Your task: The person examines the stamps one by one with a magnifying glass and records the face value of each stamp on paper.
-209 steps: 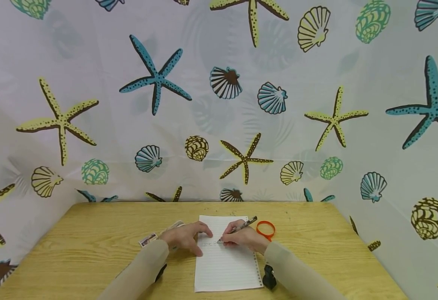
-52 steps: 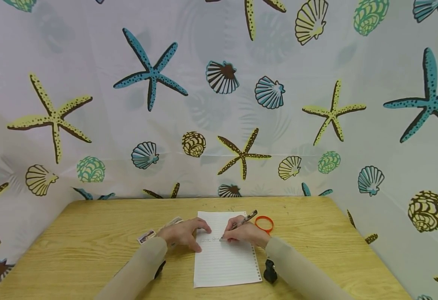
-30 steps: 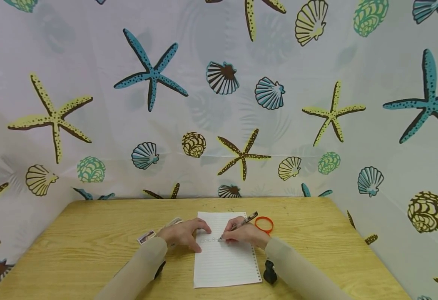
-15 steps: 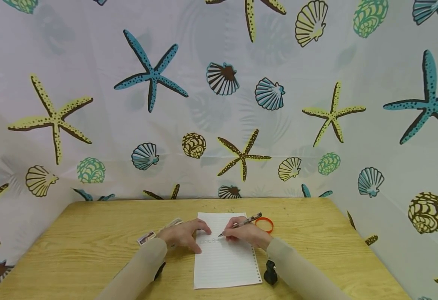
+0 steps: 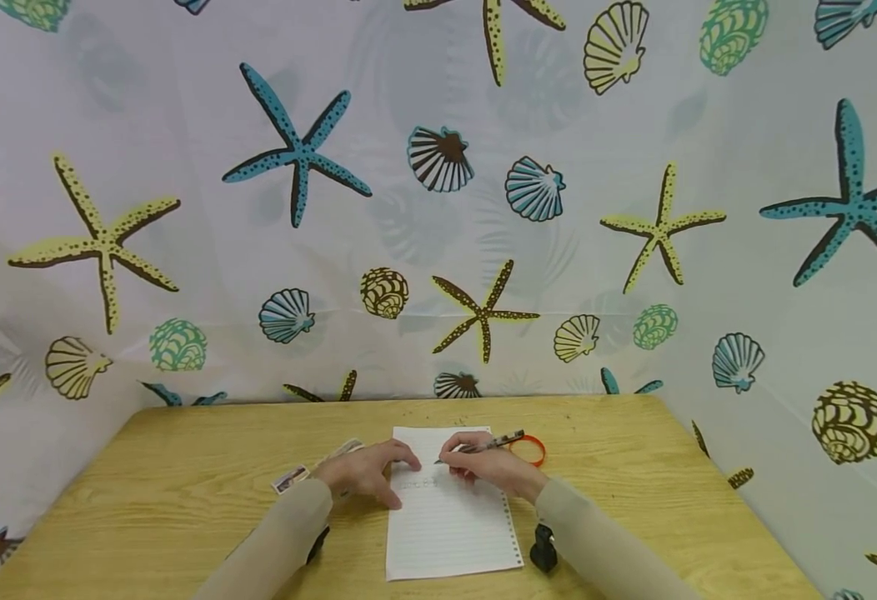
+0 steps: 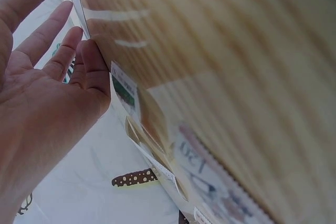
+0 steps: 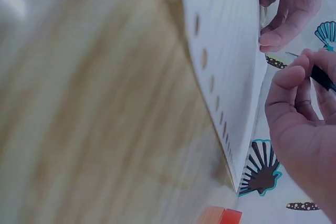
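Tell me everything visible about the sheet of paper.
The sheet of paper is white and ruled, with punched holes down its right edge. It lies flat on the wooden table, faint, unreadable handwriting in its upper half. The left hand rests on its left edge; the right hand holds a pen over it.

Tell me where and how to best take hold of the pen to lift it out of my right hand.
Probably pinch the pen across its upper end, coming from above and from your right. It is slim and slanted: that end sticks out free beyond your right hand, whose fingers pinch it nearer the writing tip, which points left.
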A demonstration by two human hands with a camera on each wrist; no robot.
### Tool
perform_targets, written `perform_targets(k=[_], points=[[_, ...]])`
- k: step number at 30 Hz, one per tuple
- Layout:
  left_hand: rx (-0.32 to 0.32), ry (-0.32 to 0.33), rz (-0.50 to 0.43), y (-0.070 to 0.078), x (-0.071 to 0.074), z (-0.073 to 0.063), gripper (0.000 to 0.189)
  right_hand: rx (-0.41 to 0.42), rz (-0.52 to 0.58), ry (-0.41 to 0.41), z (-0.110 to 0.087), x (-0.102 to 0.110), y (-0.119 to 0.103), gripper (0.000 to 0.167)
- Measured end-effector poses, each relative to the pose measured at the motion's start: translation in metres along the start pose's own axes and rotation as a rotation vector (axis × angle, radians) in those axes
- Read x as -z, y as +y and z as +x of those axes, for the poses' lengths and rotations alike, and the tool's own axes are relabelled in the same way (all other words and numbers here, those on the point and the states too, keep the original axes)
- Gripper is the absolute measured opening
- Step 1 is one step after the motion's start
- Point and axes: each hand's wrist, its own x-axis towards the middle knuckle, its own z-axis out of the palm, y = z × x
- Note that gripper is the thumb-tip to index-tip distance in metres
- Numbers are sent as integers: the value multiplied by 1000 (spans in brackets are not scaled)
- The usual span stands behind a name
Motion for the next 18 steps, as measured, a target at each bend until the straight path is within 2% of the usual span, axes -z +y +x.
perform_targets(k=[4, 8, 18], points=[[3, 4, 4, 1, 1, -1, 50, 38, -3, -6, -7, 5, -5, 30], [5, 6, -2, 0, -1, -1, 51, 72, 28, -18, -12, 8, -7, 40], [9, 13, -19, -2, -2, 1, 53, 30, 198, 34, -9, 14, -2, 44]])
